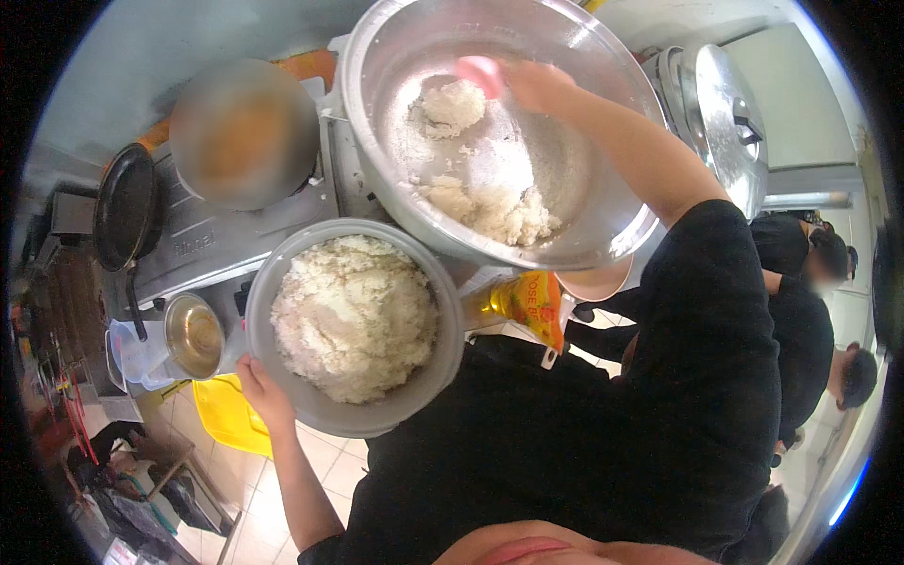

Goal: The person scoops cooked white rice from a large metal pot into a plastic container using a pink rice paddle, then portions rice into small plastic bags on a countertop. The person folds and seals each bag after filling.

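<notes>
My right hand (pixel 530 83) reaches into a large metal basin (pixel 593 176) and grips a pink scoop (pixel 480 74), blurred by motion. A mound of cooked rice (pixel 455 106) sits against the scoop on the basin floor. Nearer me in the basin lies a second heap of rice (pixel 519 215), with loose grains around it. In front of my body a grey plastic tub (pixel 353 424) is filled with white rice (pixel 357 318). My left hand (pixel 267 395) holds this tub by its left rim.
A stove (pixel 212 240) carries a round pan (pixel 244 134), blurred, and a black frying pan (pixel 127 205). A metal bowl (pixel 194 335), yellow plastic item (pixel 233 413) and oil pouch (pixel 540 307) are near the tub. A lidded pot (pixel 727 134) stands right; people in black (pixel 805 339) are behind.
</notes>
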A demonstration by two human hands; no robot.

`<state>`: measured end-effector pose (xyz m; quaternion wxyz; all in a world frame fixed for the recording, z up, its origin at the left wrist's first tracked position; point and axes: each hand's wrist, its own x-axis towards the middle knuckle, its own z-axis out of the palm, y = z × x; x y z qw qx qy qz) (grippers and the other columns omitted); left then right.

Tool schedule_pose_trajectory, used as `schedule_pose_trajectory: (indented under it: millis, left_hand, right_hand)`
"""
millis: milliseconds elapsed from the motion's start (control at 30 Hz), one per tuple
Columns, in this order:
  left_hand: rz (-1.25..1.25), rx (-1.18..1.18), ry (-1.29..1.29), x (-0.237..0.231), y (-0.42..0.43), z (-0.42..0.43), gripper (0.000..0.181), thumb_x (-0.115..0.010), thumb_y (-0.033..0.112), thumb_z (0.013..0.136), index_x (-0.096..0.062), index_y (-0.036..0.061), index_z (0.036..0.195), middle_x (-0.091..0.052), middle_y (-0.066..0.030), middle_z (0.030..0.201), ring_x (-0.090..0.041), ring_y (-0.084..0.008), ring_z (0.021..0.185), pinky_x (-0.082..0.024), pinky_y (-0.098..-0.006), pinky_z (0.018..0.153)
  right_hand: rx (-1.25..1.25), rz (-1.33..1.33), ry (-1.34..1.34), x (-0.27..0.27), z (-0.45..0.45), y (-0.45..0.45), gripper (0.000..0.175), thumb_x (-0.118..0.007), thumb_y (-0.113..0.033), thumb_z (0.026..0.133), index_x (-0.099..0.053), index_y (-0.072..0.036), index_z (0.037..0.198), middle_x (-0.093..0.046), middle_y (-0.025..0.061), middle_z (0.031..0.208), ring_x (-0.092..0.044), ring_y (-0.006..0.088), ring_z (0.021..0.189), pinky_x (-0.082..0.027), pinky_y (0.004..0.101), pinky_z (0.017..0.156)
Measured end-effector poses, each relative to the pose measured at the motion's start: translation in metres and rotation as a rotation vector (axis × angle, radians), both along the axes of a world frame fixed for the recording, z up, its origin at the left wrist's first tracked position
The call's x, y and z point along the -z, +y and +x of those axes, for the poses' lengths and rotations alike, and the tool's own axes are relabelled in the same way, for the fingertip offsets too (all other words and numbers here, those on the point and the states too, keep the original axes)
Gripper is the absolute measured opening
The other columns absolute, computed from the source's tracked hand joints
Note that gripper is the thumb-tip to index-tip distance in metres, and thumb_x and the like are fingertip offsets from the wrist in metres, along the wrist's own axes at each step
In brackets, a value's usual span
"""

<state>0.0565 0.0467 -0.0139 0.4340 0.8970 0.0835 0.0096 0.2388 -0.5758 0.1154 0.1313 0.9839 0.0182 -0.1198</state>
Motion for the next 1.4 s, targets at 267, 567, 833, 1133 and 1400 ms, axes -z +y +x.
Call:
schedule_pose_trajectory:
  millis: [267, 567, 833, 1133, 1400]
  left_hand:
    - [0.039, -0.005, 0.03, -0.002, 0.0, 0.002, 0.03, -0.041, 0.018, 0.111, -0.056, -0.0034, 0.126, -0.063, -0.0176, 0.112, -0.059, -0.0274, 0.102, -0.046, -0.0375, 0.094]
    - [-0.021, 0.018, 0.023, -0.007, -0.006, 0.002, 0.03, -0.041, 0.018, 0.111, -0.056, -0.0034, 0.125, -0.062, -0.017, 0.109, -0.058, -0.0271, 0.099, -0.046, -0.0375, 0.093]
    - [-0.07, 0.02, -0.182, 0.022, 0.005, 0.004, 0.024, -0.046, 0.014, 0.109, -0.057, -0.0034, 0.121, -0.061, -0.0147, 0.104, -0.057, -0.0223, 0.096, -0.047, -0.0343, 0.091]
    - [-0.327, 0.148, -0.191, 0.02, 0.005, 0.01, 0.019, -0.049, 0.013, 0.107, -0.055, -0.0023, 0.117, -0.056, -0.0161, 0.103, -0.056, -0.0271, 0.095, -0.045, -0.039, 0.089]
    - [-0.299, 0.235, -0.17, 0.016, 0.009, 0.015, 0.021, -0.048, 0.013, 0.107, -0.053, -0.0044, 0.117, -0.056, -0.0215, 0.108, -0.056, -0.0369, 0.102, -0.044, -0.0434, 0.093]
  right_hand:
    - [-0.373, 0.135, 0.607, -0.015, -0.053, 0.088, 0.064, -0.051, -0.005, 0.098, -0.042, -0.027, 0.158, -0.073, 0.0174, 0.098, -0.075, 0.0327, 0.089, -0.061, 0.0467, 0.069]
    - [-0.051, 0.772, 0.487, -0.068, -0.123, 0.059, 0.044, -0.055, -0.011, 0.096, -0.063, -0.013, 0.14, -0.075, 0.017, 0.092, -0.073, 0.0255, 0.075, -0.057, 0.0427, 0.066]
    - [0.46, 0.584, 0.366, -0.168, -0.132, 0.091, 0.029, -0.064, -0.009, 0.087, -0.068, -0.002, 0.114, -0.059, -0.001, 0.068, -0.053, 0.0077, 0.053, -0.041, 0.0251, 0.048]
    - [0.082, 0.239, -0.14, 0.011, -0.21, 0.402, 0.073, -0.052, -0.01, 0.098, -0.031, -0.034, 0.163, -0.067, 0.0199, 0.102, -0.073, 0.0373, 0.086, -0.06, 0.051, 0.07]
    - [0.571, 0.732, -0.29, -0.057, -0.248, 0.375, 0.053, -0.052, -0.011, 0.098, -0.056, -0.022, 0.15, -0.075, 0.0182, 0.103, -0.074, 0.0374, 0.088, -0.058, 0.0458, 0.079]
